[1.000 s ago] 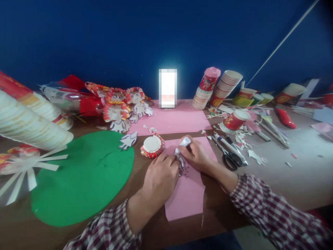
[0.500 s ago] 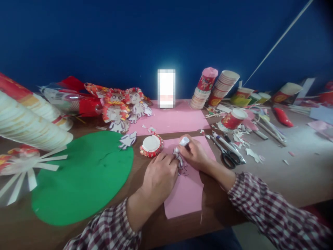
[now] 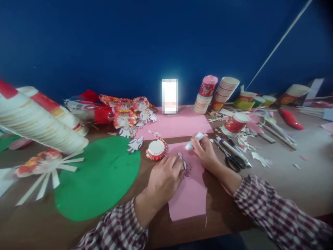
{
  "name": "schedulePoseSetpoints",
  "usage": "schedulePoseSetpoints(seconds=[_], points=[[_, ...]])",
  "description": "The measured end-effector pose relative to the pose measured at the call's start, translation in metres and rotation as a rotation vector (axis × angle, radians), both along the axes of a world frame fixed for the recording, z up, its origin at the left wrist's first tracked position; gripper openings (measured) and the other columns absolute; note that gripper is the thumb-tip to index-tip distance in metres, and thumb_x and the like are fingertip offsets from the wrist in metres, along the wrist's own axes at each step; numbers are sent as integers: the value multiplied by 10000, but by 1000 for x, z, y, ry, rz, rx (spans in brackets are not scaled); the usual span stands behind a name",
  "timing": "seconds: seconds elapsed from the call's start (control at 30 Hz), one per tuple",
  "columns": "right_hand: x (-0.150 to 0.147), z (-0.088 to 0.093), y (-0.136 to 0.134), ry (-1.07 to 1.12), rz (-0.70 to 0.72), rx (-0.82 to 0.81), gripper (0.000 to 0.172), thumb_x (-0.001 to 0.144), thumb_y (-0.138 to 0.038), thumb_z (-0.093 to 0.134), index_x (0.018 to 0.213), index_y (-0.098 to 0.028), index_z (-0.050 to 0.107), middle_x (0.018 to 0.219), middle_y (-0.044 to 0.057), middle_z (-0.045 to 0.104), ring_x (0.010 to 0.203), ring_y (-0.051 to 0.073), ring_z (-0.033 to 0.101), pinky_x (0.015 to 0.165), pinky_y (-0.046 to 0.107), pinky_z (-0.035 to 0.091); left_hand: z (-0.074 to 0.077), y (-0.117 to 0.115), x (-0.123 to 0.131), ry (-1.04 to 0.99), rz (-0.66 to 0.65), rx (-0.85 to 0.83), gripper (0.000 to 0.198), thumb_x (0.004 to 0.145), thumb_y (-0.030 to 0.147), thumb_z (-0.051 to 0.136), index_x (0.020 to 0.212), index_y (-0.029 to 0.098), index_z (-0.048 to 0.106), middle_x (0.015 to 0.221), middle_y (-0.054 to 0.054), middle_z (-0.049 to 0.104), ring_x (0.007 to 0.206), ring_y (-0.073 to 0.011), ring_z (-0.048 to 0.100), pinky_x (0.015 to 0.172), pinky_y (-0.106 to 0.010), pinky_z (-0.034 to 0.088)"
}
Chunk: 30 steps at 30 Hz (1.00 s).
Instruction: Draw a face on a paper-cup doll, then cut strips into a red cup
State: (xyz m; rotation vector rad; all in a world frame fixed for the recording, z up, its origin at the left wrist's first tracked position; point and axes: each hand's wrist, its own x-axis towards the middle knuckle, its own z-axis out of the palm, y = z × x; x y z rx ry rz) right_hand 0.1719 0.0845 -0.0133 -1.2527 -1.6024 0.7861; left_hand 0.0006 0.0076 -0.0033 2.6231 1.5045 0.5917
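My R hand (image 3: 206,150) is closed round the white tube (image 3: 194,141), tilted over the pink sheet (image 3: 187,203) near the paper cutout (image 3: 184,164) — L hand (image 3: 165,177) has bent fingers on cutout, can't tell if pinching — w/ scissors (image 3: 232,162) R of sheet, red-rimmed disc (image 3: 156,148) L.

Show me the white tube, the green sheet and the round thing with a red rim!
White tube (image 3: 193,141): head view, middle of its side.
Green sheet (image 3: 99,180): head view, bare middle.
Round thing (image 3: 156,147): head view, its white centre.
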Motion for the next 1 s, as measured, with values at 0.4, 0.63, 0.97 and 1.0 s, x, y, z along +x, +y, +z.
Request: schedulePoseSetpoints(seconds=[0.4,0.63,0.97,1.0], points=[[4,-2,-3,-26,23,46,248,888,-392,467,752,-193,525,654,14,573,576,144,527,512,231,431,6,47,-64,-58,543,-90,463,715,579,594,907,158,589,924,-109,623,909,-278,570,816,-414,421],[2,13,-20,-34,9,159,114,868,-295,513,912,-192,534,723,18,609,552,136,543,519,244,450,6,46,-51,-704,310,-369,373,697,381,680,970,145,587,876,-50,659,770,-174,596,692,-287,459],[-7,24,-47,-115,102,420,133,854,-238,536,978,-201,503,821,47,612,680,164,580,620,286,491,6,24,-15,-1302,291,-735,301,675,329,737,879,124,654,750,-27,660,625,-97,570,587,-198,463],[-7,24,-49,-80,95,400,136,860,-234,528,988,-202,498,830,49,607,683,163,582,626,291,497,7,24,-14,-1373,313,-754,305,666,321,749,876,124,649,745,-26,659,616,-94,572,573,-192,466]])
